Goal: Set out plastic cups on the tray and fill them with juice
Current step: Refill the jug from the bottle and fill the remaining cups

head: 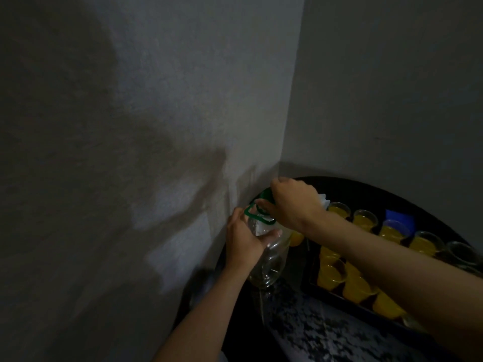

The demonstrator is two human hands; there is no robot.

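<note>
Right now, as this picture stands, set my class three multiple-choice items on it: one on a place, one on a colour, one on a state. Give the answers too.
1. Where does the tray of cups lie from the bottle?
A) to its right
B) to its left
C) under it

2. What colour is the bottle's handle?
A) red
B) green
C) purple

3. What is the left hand doing?
A) hanging idle
B) lying flat on the tray
C) gripping the bottle

Answers:
1 A: the tray and its juice-filled cups sit to the right of the bottle.
2 B: the loop at the neck is green.
3 C: the left hand wraps round the clear bottle, while the right hand grips the cap.
</note>
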